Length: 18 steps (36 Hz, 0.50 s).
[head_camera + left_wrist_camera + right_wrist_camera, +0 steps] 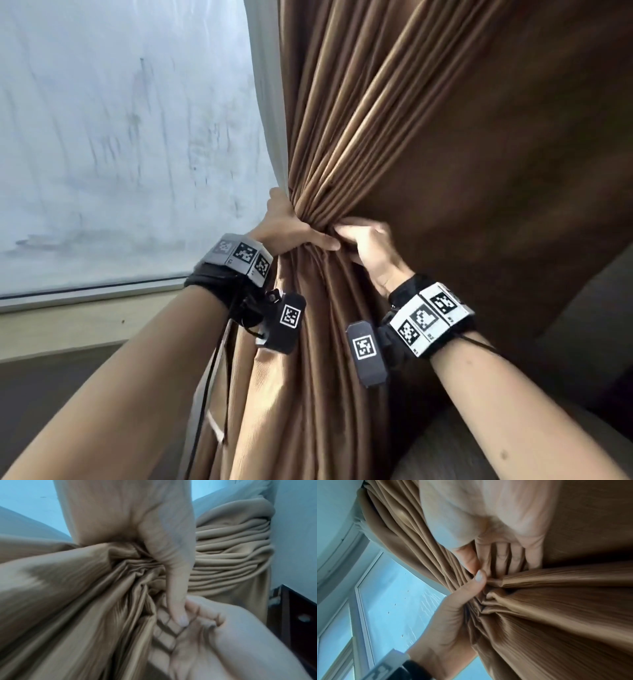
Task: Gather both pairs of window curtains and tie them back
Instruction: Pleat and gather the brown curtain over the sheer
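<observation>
I see the brown curtain (394,144) bunched beside the window (120,137); my left hand (291,226) clamps the gathered waist; my right hand (366,243) grips the folds, the two hands touching.

Fogged window (120,137) w/ pale daylight, white frame (92,291) below, beige sill ledge (68,329).

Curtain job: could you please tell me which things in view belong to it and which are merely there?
Part of the job:
brown curtain, bunched
left hand, gripping it
right hand, gripping it

Merely there:
window pane
window sill
</observation>
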Each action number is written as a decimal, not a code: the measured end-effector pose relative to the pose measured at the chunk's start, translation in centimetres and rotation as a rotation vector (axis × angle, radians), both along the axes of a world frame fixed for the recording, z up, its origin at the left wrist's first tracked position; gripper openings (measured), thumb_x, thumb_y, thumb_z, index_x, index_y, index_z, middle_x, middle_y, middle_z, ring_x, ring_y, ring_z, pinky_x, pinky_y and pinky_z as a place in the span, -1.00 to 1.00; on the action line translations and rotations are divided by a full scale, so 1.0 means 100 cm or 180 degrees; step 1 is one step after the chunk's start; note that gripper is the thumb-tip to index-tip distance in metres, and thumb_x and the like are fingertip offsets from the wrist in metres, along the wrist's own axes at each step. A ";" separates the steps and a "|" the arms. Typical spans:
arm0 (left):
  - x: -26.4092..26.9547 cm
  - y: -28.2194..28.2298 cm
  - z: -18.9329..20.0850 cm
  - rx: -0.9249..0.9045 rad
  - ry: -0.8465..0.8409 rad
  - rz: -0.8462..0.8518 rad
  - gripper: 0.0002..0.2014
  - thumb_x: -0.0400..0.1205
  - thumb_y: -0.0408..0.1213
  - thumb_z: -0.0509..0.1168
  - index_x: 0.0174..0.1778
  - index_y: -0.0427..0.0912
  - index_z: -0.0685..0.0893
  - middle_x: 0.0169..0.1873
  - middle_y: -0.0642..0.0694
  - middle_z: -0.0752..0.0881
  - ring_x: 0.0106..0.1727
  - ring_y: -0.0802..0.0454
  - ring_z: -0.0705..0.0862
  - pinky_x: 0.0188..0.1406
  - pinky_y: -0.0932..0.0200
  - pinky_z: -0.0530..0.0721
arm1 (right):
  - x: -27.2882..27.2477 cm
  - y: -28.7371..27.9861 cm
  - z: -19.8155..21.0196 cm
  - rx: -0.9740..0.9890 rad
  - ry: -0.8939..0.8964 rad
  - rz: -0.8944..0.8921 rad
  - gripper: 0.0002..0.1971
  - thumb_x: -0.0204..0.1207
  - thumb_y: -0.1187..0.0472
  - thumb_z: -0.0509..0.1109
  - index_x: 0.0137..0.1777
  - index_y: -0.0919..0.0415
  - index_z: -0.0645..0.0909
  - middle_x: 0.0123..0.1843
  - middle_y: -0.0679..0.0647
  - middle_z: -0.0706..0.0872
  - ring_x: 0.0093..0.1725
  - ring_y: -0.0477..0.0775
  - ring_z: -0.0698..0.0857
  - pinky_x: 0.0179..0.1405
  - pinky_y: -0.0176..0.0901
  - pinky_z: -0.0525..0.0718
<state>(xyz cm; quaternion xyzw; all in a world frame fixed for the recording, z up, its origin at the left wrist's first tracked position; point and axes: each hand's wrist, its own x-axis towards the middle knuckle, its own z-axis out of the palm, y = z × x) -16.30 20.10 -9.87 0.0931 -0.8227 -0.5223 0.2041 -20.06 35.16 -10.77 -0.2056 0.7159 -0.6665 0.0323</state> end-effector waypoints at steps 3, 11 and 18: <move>0.004 0.006 0.000 -0.0178 0.0250 0.0073 0.03 -0.02 -0.12 0.79 0.29 -0.15 0.34 0.07 0.07 0.46 0.31 0.03 0.54 0.36 0.14 0.54 | 0.011 -0.001 0.014 -0.0111 -0.0040 0.0288 -0.73 0.58 0.38 0.25 0.12 0.51 0.71 0.08 0.24 0.79 0.00 -0.19 0.73 -0.17 -0.36 0.63; 0.004 0.008 -0.001 -0.0315 0.0132 0.0707 -0.12 0.17 -0.09 0.67 0.31 -0.20 0.35 0.06 -0.03 0.54 0.08 -0.01 0.56 0.03 0.10 0.57 | 0.018 -0.008 0.016 -0.0467 -0.0336 0.0470 -0.72 0.62 0.42 0.20 0.18 0.60 0.63 0.14 0.30 0.73 0.03 -0.04 0.73 -0.02 -0.45 0.66; 0.008 -0.025 0.009 -0.0165 0.0050 0.0672 -0.20 0.10 -0.18 0.57 0.31 -0.13 0.53 0.11 -0.08 0.68 0.15 -0.06 0.62 0.13 0.08 0.61 | -0.025 0.027 -0.017 -0.0376 0.0207 -0.1044 -0.82 0.49 0.35 0.48 0.06 0.19 0.77 0.01 -0.02 0.81 0.07 -0.08 0.70 0.20 -0.24 0.62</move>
